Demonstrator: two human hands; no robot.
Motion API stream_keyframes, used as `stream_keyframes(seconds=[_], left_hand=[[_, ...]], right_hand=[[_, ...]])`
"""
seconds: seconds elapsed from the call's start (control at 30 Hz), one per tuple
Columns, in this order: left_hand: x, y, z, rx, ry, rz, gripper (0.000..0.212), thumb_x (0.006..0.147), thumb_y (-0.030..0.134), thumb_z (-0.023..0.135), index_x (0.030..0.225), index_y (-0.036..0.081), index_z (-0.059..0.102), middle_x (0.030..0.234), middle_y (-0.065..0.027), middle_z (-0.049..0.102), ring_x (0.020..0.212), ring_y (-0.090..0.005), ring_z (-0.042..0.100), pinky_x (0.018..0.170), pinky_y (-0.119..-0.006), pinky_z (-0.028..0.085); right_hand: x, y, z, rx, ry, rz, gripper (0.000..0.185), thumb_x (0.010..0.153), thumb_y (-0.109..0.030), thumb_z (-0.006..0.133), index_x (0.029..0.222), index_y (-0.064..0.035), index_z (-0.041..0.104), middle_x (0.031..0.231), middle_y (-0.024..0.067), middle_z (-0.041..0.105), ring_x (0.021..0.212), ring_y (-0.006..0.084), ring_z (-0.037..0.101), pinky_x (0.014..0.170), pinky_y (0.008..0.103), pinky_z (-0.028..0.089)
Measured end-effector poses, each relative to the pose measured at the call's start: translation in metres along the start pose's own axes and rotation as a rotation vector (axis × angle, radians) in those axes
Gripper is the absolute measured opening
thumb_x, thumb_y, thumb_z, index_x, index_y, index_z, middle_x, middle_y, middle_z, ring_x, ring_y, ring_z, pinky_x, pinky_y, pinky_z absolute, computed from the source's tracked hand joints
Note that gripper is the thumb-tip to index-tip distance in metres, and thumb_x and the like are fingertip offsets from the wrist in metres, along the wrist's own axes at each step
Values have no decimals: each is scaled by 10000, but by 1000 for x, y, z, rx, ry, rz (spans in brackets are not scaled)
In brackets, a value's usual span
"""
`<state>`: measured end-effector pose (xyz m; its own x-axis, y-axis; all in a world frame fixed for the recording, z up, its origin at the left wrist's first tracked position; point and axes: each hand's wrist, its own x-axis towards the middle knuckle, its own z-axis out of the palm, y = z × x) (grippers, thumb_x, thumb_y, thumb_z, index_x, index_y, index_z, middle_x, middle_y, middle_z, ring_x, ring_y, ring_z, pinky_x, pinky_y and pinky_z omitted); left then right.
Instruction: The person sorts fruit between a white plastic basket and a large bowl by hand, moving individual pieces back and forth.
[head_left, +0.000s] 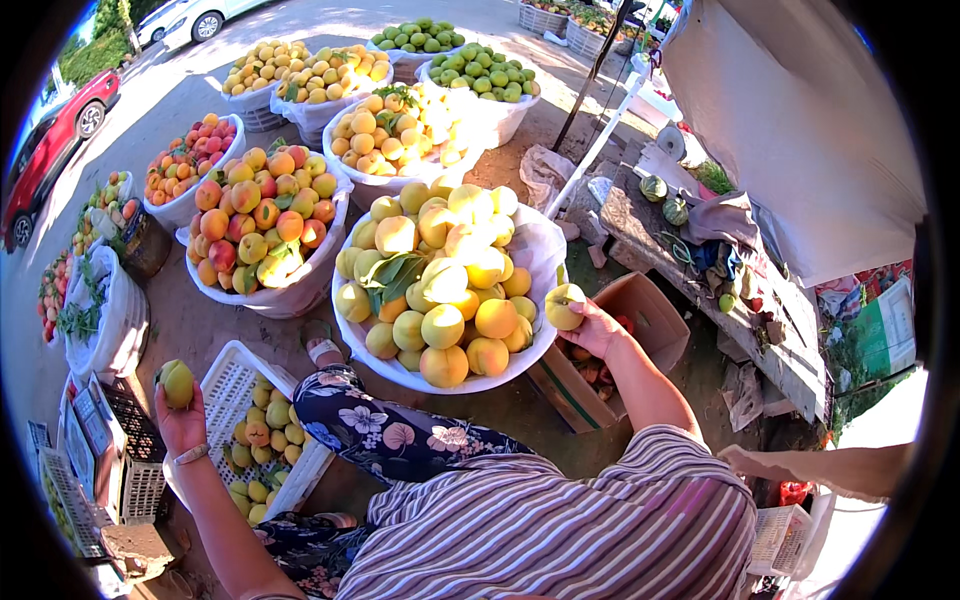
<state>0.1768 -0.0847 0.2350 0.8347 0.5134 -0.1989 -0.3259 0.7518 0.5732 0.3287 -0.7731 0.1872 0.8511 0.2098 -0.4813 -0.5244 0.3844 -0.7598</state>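
A greenish-yellow peach is held up in my left hand, out to the left beside a white plastic crate. Several yellow-green peaches lie inside that crate. My right hand grips a yellow peach at the right rim of a large basket with a white plastic liner. Yellow peaches are heaped in this basket, with a few green leaves on top. Strong sunlight bleaches part of the heap.
An open cardboard box with fruit stands below my right forearm. More lined baskets hold red-orange peaches, yellow fruit and green fruit. A weighing scale is at left. A slanted white pole and a plank bench flank the right side.
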Motion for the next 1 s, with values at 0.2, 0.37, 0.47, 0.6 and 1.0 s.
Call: stream_keyframes(seconds=[0.2, 0.37, 0.47, 0.6, 1.0], left_hand=[[12, 7, 6, 6, 3, -37, 415, 840, 148, 620, 1196, -6, 472, 1224, -171, 520, 1133, -328, 503, 958, -480, 440], [5, 10, 7, 13, 60, -36, 434, 833, 137, 620, 1209, -7, 458, 1251, -176, 499, 1149, -342, 486, 963, -495, 433], [3, 6, 10, 7, 78, -36, 430, 830, 135, 622, 1206, -3, 464, 1240, -171, 509, 1140, -337, 496, 960, -495, 435], [0, 5, 6, 10, 105, -44, 414, 830, 130, 621, 1193, -3, 473, 1225, -166, 523, 1131, -332, 506, 956, -496, 437], [0, -13, 30, 13, 44, -85, 413, 824, 123, 634, 1189, 11, 477, 1221, -158, 527, 1135, -318, 506, 962, -491, 428]], right_hand=[[6, 6, 2, -117, 67, -18, 662, 709, -200, 743, 1278, -163, 406, 1200, 39, 514, 1088, 212, 522, 876, 415, 473], [10, 30, 20, -416, 243, -69, 793, 646, -199, 780, 1315, -129, 362, 1221, 92, 476, 1104, 214, 504, 899, 387, 455], [30, 43, 6, -830, 352, -284, 802, 600, -216, 791, 1289, -95, 399, 1219, 116, 473, 1127, 233, 484, 930, 367, 426], [44, 48, 4, -1335, 451, -571, 760, 562, -238, 776, 1235, -95, 453, 1167, 146, 479, 1115, 303, 463, 946, 388, 408], [46, 48, 26, -1841, 586, -524, 746, 593, -236, 766, 1258, -192, 432, 1173, 112, 454, 1093, 332, 452, 924, 396, 423]])
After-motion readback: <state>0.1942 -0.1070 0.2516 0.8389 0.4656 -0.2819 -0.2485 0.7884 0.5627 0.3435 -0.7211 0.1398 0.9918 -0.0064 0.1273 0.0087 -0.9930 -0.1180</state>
